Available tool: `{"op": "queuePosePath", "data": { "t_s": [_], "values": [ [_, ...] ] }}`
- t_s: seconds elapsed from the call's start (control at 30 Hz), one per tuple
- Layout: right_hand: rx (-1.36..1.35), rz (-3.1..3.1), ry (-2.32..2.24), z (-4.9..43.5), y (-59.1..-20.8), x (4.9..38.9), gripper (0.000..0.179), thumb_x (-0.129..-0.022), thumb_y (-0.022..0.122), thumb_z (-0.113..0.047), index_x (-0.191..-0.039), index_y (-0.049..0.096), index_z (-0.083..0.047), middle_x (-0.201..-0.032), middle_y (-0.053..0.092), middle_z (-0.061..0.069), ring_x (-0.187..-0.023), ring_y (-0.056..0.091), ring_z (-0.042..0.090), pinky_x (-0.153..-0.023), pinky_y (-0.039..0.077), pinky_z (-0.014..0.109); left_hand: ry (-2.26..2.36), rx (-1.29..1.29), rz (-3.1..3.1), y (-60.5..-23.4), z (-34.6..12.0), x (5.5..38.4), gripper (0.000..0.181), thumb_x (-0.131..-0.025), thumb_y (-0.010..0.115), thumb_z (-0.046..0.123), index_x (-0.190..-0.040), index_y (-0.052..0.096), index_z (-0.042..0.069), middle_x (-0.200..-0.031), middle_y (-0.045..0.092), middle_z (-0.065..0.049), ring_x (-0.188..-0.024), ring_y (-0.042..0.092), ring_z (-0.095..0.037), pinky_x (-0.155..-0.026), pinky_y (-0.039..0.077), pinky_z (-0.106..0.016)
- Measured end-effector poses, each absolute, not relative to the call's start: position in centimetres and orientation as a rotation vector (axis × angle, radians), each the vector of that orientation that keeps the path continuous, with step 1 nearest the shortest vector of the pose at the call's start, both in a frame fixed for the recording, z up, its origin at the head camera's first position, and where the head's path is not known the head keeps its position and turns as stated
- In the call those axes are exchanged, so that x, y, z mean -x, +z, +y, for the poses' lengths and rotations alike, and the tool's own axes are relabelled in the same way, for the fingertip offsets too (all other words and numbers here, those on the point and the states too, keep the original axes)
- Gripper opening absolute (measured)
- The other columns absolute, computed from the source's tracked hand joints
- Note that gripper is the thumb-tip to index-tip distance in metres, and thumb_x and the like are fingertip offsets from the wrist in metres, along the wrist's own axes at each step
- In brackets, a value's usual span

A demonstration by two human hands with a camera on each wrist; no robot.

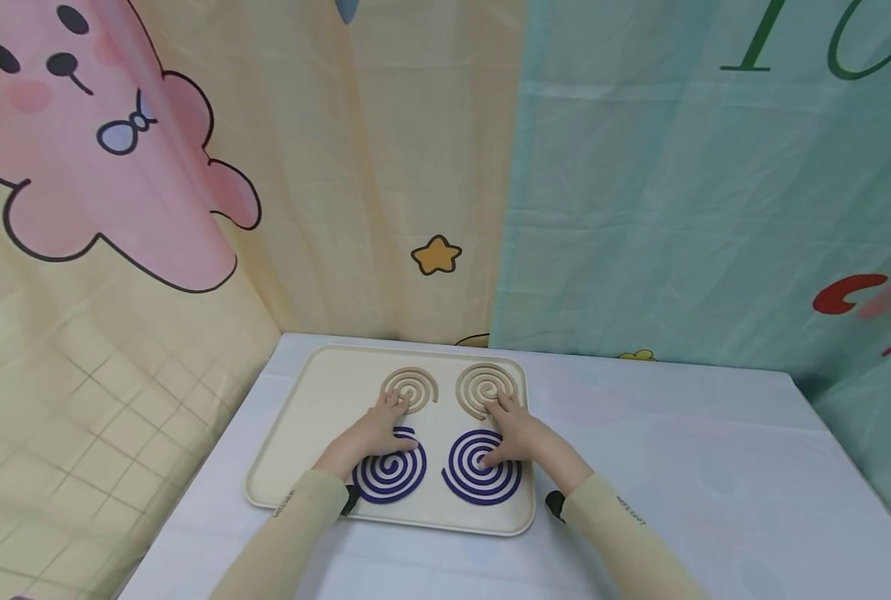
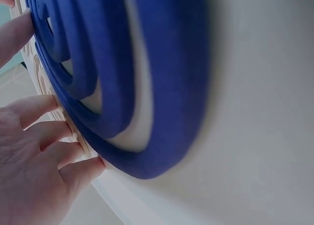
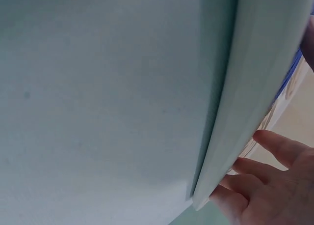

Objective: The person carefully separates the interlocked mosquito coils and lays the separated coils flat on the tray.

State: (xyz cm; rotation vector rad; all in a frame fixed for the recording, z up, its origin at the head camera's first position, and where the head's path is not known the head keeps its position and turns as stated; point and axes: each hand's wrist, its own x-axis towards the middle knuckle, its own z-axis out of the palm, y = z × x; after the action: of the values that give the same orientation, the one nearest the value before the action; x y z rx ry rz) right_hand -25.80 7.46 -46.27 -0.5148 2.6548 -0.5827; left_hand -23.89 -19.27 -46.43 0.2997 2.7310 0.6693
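Two beige spiral coils, a left one (image 1: 411, 372) and a right one (image 1: 486, 386), lie on the far side of a cream tray (image 1: 302, 433). Nearer lie two blue-purple spiral coils, left (image 1: 390, 465) and right (image 1: 475, 482). My left hand (image 1: 370, 433) is spread, its fingertips at the left beige coil and its thumb over the blue one. The left wrist view shows that blue coil (image 2: 176, 72) close up, thick and matt. My right hand (image 1: 518, 432) spreads likewise, fingers at the right beige coil, thumb on the right blue coil near its centre.
The tray lies on a white-covered table (image 1: 663, 450), its right rim (image 3: 250, 97) beneath my right palm. Printed curtains (image 1: 385, 167) hang behind the table, with a tile-patterned one on the left. Dark bands (image 1: 555, 504) sit at both wrists.
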Motion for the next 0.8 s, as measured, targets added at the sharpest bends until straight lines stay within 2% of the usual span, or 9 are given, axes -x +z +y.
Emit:
{"op": "queuePosePath", "data": {
  "t_s": [0.37,0.57,0.8],
  "values": [
    [0.514,2.649,-0.58,7.48,-46.2,25.41,0.1,-0.071,0.089,-0.035,-0.151,0.037,-0.007,-0.164,0.015,0.019,-0.148,0.013,0.047,-0.115,0.027,0.062,0.659,-0.301,2.724,-46.82,-19.17,24.44,0.089,-0.087,0.074,0.032,-0.153,0.026,-0.002,-0.16,0.011,-0.029,-0.15,0.003,-0.045,-0.118,0.015,-0.065],
    [0.503,2.655,-0.594,7.33,-46.24,25.2,0.099,-0.071,0.089,-0.034,-0.15,0.038,-0.007,-0.163,0.018,0.018,-0.15,0.015,0.042,-0.116,0.029,0.059,0.663,-0.286,2.733,-47.02,-19.09,24.59,0.088,-0.087,0.075,0.032,-0.153,0.027,-0.002,-0.16,0.011,-0.03,-0.149,0.003,-0.046,-0.118,0.014,-0.066],
    [0.561,2.654,-0.603,7.33,-46.42,25.12,0.093,-0.076,0.084,-0.037,-0.151,0.037,-0.006,-0.162,0.02,0.021,-0.148,0.017,0.045,-0.115,0.03,0.06,0.675,-0.289,2.735,-46.84,-19.25,24.13,0.087,-0.087,0.075,0.03,-0.151,0.028,-0.005,-0.159,0.012,-0.033,-0.148,0.003,-0.049,-0.117,0.014,-0.067]
  ]
}}
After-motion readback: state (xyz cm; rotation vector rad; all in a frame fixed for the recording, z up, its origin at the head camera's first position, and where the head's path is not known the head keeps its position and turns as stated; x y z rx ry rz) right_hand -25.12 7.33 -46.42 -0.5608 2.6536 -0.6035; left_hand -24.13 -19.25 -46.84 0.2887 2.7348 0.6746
